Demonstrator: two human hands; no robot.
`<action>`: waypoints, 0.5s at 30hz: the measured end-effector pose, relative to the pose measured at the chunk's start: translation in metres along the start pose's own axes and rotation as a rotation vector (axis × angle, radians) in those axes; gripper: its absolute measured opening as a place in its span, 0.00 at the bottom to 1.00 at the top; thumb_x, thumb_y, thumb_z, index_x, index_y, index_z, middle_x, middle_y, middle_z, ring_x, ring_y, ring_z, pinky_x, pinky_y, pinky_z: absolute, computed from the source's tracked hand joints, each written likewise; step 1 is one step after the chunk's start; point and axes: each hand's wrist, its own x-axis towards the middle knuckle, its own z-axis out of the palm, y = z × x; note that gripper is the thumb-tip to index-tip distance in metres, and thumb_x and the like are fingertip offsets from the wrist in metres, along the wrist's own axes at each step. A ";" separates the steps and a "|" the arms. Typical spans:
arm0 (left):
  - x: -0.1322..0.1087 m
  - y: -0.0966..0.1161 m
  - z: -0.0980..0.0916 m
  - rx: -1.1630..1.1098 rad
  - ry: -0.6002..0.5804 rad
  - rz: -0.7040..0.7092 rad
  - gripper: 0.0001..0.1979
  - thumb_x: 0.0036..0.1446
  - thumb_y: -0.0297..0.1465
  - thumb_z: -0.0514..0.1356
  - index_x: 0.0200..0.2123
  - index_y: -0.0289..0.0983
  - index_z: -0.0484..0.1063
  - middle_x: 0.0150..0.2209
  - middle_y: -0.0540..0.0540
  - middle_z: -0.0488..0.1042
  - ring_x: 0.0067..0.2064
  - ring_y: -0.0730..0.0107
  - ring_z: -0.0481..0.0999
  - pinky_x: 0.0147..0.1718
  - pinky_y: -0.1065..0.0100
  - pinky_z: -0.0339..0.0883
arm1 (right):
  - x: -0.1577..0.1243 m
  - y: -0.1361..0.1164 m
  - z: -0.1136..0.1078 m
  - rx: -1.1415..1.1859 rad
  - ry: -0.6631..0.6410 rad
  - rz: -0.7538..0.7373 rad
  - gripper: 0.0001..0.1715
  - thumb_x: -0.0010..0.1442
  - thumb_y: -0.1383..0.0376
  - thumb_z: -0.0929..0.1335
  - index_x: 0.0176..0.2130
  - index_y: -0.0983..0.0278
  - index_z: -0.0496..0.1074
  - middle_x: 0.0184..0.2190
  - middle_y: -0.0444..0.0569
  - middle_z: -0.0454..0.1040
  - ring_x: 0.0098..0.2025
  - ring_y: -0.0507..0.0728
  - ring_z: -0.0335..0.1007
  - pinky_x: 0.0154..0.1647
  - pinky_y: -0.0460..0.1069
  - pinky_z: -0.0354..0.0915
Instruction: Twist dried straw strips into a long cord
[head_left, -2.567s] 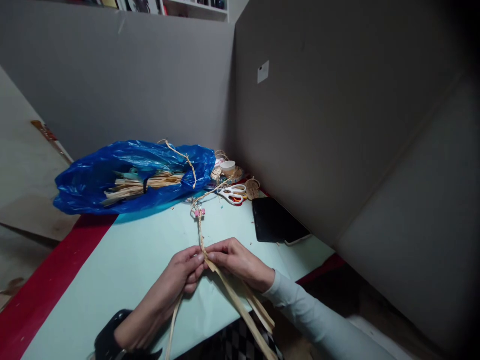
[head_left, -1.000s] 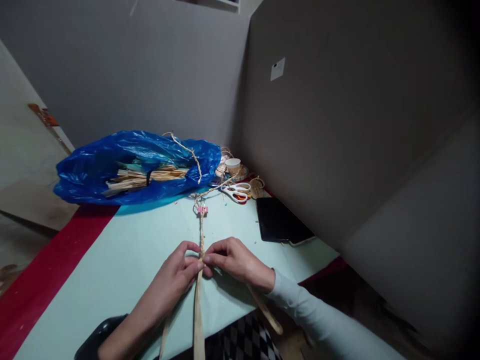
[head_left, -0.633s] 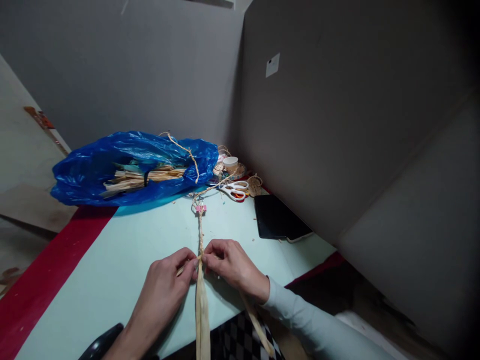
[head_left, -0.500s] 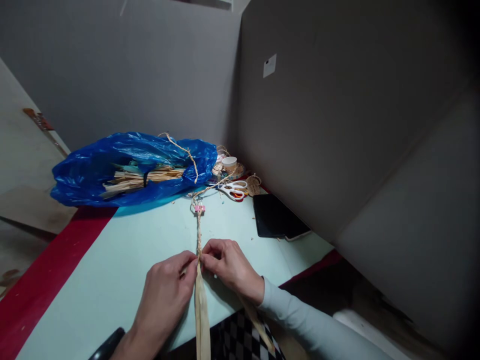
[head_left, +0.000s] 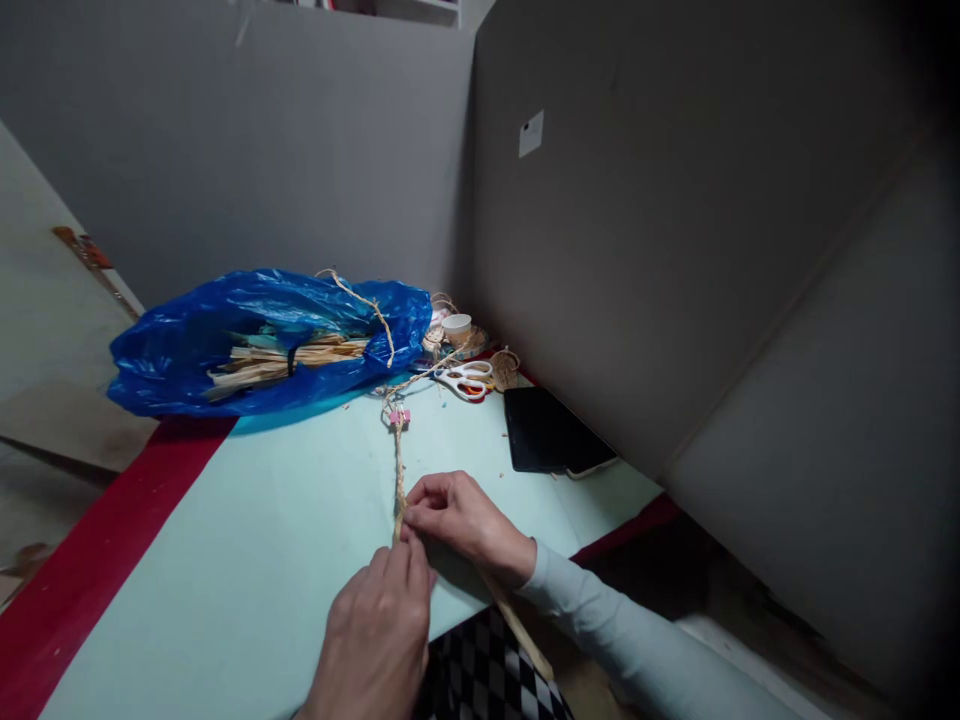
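A thin braided cord (head_left: 400, 462) of pale dried plant fibre runs down the table toward me. Its far end is held by a pink binder clip (head_left: 400, 417). My right hand (head_left: 457, 515) pinches the cord's near end between thumb and fingertips. Just below, my left hand (head_left: 382, 615) is closed with its back toward me, on the strand leaving the cord; its fingertips are hidden. Another pale, flat fibre strand (head_left: 521, 632) comes out beneath my right wrist and hangs over the table edge.
A blue plastic bag (head_left: 180, 345) holds a tied bundle of dried strips (head_left: 322, 352). White-handled scissors (head_left: 466, 378), a paper cup (head_left: 456, 328) and a small woven basket (head_left: 505, 368) stand near the corner. A black tablet (head_left: 559, 432) lies by the right grey partition (head_left: 637, 230).
My left hand has moved right and turned over, now covering the wide strand that hung down the middle. My right hand keeps its pinch at nearly the same place.
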 end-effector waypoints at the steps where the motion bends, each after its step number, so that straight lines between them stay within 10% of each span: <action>1: 0.002 -0.004 -0.007 -0.123 -0.012 -0.014 0.13 0.59 0.28 0.53 0.42 0.39 0.77 0.37 0.39 0.77 0.37 0.55 0.76 0.34 0.61 0.67 | 0.000 0.000 -0.001 0.012 -0.010 -0.001 0.05 0.52 0.67 0.69 0.29 0.69 0.72 0.24 0.45 0.74 0.24 0.49 0.63 0.27 0.44 0.59; 5: 0.022 -0.028 -0.030 -0.661 0.037 -0.418 0.10 0.57 0.39 0.58 0.31 0.40 0.73 0.36 0.44 0.75 0.39 0.56 0.74 0.41 0.58 0.64 | -0.002 -0.005 -0.004 0.073 -0.066 0.009 0.07 0.53 0.65 0.69 0.30 0.69 0.71 0.24 0.46 0.75 0.21 0.46 0.58 0.24 0.43 0.53; 10: 0.048 -0.042 -0.017 -1.603 -0.310 -0.594 0.14 0.50 0.37 0.66 0.37 0.35 0.72 0.28 0.50 0.70 0.24 0.75 0.68 0.25 0.72 0.62 | -0.001 -0.007 -0.006 0.061 -0.086 -0.024 0.09 0.55 0.64 0.69 0.32 0.70 0.72 0.25 0.46 0.75 0.22 0.47 0.59 0.25 0.43 0.54; 15: 0.050 -0.034 -0.003 -1.573 -0.317 -0.651 0.14 0.49 0.39 0.65 0.27 0.33 0.71 0.20 0.58 0.59 0.16 0.87 0.45 0.15 0.76 0.35 | -0.001 -0.007 -0.013 -0.206 -0.104 -0.110 0.12 0.58 0.63 0.67 0.32 0.70 0.76 0.27 0.48 0.77 0.27 0.50 0.65 0.33 0.44 0.60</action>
